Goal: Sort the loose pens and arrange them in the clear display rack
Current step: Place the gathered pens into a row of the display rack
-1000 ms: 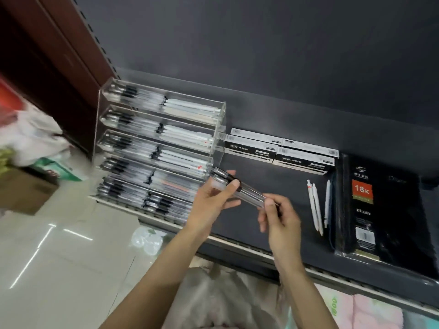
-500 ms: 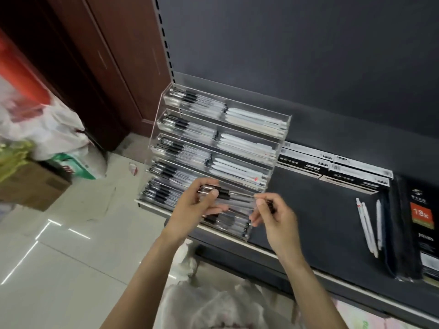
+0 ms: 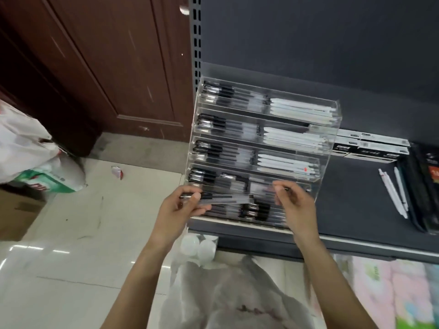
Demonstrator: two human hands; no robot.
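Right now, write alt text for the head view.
Two hands hold clear pens in front of a clear display rack filled with pens: the left hand grips a bundle of pens, the right hand pinches another pen. White pens lie on the shelf.

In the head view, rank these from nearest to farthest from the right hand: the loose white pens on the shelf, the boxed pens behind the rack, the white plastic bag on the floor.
From the right hand:
1. Loose white pens, on the shelf to its right.
2. Boxed pens, farther back, right of the rack.
3. White plastic bag, far left on the floor.
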